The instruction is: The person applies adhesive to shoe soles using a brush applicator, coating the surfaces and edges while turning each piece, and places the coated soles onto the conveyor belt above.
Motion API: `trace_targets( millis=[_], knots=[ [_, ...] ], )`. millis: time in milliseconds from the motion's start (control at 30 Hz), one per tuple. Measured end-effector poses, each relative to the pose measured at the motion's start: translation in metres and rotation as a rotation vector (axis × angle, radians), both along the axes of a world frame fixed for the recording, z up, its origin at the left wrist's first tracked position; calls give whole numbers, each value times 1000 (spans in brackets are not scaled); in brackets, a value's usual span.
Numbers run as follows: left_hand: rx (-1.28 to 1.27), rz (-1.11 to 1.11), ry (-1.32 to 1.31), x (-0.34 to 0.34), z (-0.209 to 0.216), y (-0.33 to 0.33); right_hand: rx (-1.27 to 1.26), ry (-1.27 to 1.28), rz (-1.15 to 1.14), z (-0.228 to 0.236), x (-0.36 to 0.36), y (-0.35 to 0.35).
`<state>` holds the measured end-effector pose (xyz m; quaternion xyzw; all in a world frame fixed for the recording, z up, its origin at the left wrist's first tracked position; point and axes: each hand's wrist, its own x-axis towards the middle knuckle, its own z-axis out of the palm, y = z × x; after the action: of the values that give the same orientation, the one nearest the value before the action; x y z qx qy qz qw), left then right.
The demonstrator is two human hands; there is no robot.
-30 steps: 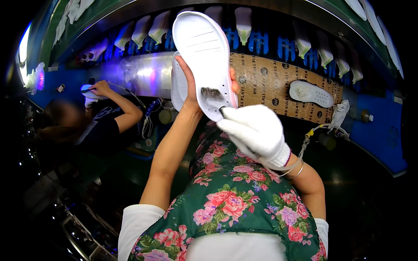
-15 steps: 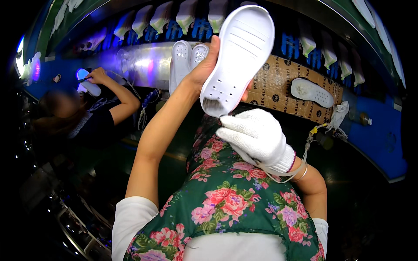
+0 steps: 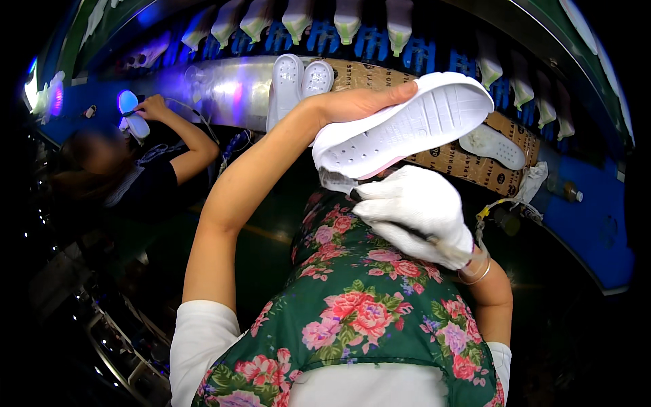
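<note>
- Since everything's easier with a clock face laid over the view, that's how I'm giving places, 12 being at the top.
- White shoe sole (image 3: 434,122): up between 1 and 2 o'clock, held in the air and tilted, ridged end toward 1, holed end down near the centre. Bit of pink along its near edge.
- Bare left hand (image 3: 359,105): just shy of 1 o'clock, gripping the sole along its upper edge. One digit lies stretched along the rim; the others are out of sight, so can't tell how they sit.
- Right hand (image 3: 417,214): around 3 o'clock, in a white knit glove. Fingertips are pinching the handle of a small brush, with the fingers bunched together and pointing at 9.
- Brush (image 3: 337,180): pretty much mid-view, greyish bristles right at the holed end of the sole. They look like they touch, but it's too blurry to swear to it.
- Two white shoe pieces (image 3: 287,85) stand side by side between 11 and 12, just beyond the left forearm.
- Another white piece (image 3: 498,148) lies on brown cardboard (image 3: 437,160) between 2 and 3.
- Crumpled white cloth (image 3: 534,180) sits near 3, small bottle (image 3: 574,194) just beside it.
- Over at 10, a co-worker's hand (image 3: 153,107) is on some pale pieces (image 3: 137,127), one lit blue.
- Floral apron (image 3: 359,315) fills 6 o'clock.
</note>
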<state>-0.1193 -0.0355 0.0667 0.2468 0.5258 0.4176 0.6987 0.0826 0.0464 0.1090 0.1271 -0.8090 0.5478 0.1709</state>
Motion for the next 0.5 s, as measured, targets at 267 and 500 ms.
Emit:
trace_targets(
  millis=[267, 500],
  knots=[
    [-91, -207, 335, -4, 16, 12, 309, 105, -38, -4, 2, -1],
    [-171, -225, 483, -8, 23, 18, 195, -37, -123, 2, -2, 15]
  ],
)
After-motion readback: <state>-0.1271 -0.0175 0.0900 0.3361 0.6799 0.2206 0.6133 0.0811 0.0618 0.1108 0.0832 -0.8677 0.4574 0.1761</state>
